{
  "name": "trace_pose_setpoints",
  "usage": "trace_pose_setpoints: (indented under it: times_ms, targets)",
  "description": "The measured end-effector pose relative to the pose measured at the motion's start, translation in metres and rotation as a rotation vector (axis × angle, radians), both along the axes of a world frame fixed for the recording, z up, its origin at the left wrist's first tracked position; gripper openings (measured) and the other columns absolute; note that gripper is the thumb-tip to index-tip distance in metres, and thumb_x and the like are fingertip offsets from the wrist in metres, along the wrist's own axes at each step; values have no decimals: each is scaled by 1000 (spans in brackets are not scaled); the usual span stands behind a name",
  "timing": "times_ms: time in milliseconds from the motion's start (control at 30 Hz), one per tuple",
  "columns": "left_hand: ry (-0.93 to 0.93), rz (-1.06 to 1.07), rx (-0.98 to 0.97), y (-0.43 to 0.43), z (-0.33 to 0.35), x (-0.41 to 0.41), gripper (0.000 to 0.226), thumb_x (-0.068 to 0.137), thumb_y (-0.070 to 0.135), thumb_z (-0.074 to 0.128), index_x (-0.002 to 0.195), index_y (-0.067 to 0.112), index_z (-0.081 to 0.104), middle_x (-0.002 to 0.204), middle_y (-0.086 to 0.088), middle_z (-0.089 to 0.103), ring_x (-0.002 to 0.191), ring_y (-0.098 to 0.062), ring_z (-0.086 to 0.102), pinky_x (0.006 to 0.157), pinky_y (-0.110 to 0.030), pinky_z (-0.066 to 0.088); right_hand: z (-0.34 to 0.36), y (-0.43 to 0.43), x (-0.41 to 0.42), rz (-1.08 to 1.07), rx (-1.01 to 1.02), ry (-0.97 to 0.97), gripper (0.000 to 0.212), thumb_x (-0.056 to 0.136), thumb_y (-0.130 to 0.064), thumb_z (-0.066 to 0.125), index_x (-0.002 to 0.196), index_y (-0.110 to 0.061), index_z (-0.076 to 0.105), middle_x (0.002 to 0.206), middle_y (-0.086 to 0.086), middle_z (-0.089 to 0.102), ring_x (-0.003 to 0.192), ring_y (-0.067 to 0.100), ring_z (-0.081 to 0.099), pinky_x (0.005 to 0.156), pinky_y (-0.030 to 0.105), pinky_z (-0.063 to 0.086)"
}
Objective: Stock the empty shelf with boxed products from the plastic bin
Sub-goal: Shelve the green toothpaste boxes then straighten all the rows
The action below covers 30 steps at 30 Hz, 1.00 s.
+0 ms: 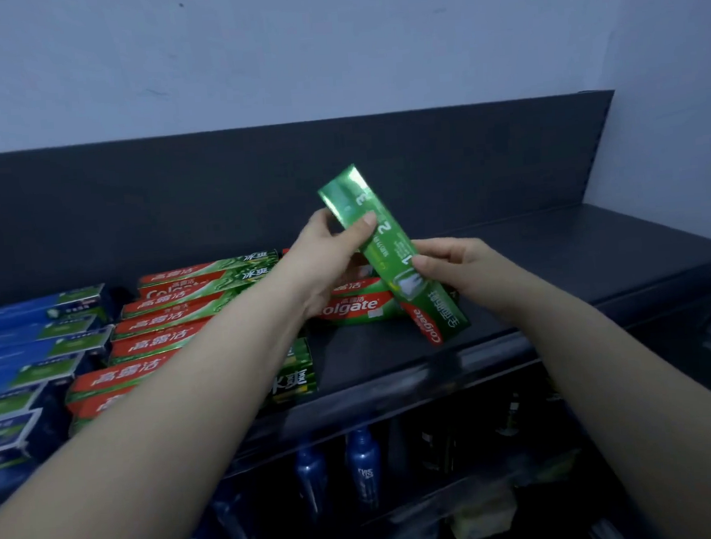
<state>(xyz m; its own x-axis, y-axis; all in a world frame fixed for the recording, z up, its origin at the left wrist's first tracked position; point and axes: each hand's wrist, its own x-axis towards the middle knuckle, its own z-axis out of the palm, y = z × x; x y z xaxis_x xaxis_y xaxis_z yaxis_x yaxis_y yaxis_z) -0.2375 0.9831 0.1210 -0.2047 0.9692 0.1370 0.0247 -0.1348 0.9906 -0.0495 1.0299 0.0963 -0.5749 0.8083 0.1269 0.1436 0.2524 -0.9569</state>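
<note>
Green toothpaste box [392, 247]: held over the shelf [555, 255], tilted, with the far end toward 11 o'clock and the branded near end toward 5 o'clock. Whether the near end touches the shelf cannot be told. The left hand [327, 250] grasps the far half, thumb on the printed face and fingers curled behind. The right hand [458, 262] pinches the near half from the 3 o'clock side, thumb on the face.

Step in hand, as judged: orient and place the box.

1. Rotate the box until its long axis matches the red-and-green boxes [172, 324] stacked at 9 o'clock, which lie lengthwise from 9 to 3 o'clock.
2. Turn the brand panel to face the same way as on the lone box [354, 307] lying directly beneath the held one.
3. Lower the box flat beside or onto that lone box; shelf surface shows at 3 o'clock.
4. Apply light thumb pressure only, as thin card probably dents.
5. Release only once the box rests fully on a long face.

Blue boxes [34, 334] occupy the far 9 o'clock end; do not mix rows. The plastic bin is not in view.
</note>
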Motion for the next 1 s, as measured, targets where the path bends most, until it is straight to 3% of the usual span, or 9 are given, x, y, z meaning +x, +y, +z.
trace_pose_setpoints:
  times_ms: [100,267,333,400,467,700,800,900,1000]
  targets:
    - [-250,33,-23,-5,1,-3,40,92,19,59,125,8,39,104,-10,63,71,-17,70,57,-28,57,3,4,2,-6,39,-33,27,96,-34,51,114,-22,67,105,0,73,98,13,68,85,29,53]
    - [-401,124,-29,-12,-8,-10,13,96,16,53,105,6,52,101,-12,65,81,-22,67,67,-31,59,3,23,18,-24,-8,-199,73,69,-79,46,116,-26,67,113,-4,70,108,14,63,105,42,41]
    - [-446,146,-48,-15,-11,-8,9,96,15,51,98,8,55,99,-10,66,82,-21,67,69,-31,59,1,26,21,10,-28,-179,66,74,-73,50,116,-24,68,111,-4,70,108,14,63,104,40,42]
    - [-478,148,-54,-18,-14,-5,8,97,16,50,96,10,56,98,-9,67,80,-20,68,72,-31,59,-1,27,23,5,15,-144,41,85,-46,62,115,-18,67,107,1,72,101,14,66,98,35,46]
    - [-477,146,-18,-21,-15,-1,6,96,15,51,101,12,53,99,-8,67,81,-20,69,71,-32,59,-2,26,25,4,76,-137,37,85,-19,69,120,-13,62,102,2,71,93,12,66,92,31,49]
    - [60,140,328,-17,22,38,33,92,10,58,124,15,50,90,-8,64,81,-19,66,78,-39,57,13,17,20,67,154,61,38,85,-12,67,122,-15,58,114,7,66,98,11,65,93,29,51]
    - [168,113,317,-14,34,53,46,89,10,63,133,10,51,85,-16,59,79,-25,62,75,-38,55,23,12,21,194,113,139,33,85,-4,65,117,-10,59,106,9,70,94,16,68,81,28,54]
    - [109,114,245,-14,32,56,48,92,23,58,136,11,46,94,-7,61,77,-11,63,78,-32,53,22,11,24,143,17,256,35,89,-5,60,123,-1,55,108,12,69,96,21,68,84,35,55]
    - [410,41,3,-20,12,45,66,80,44,70,134,16,47,114,-5,64,91,-11,64,85,-30,52,19,13,30,44,-189,463,35,93,-9,53,127,0,49,114,13,66,97,21,68,84,36,56]
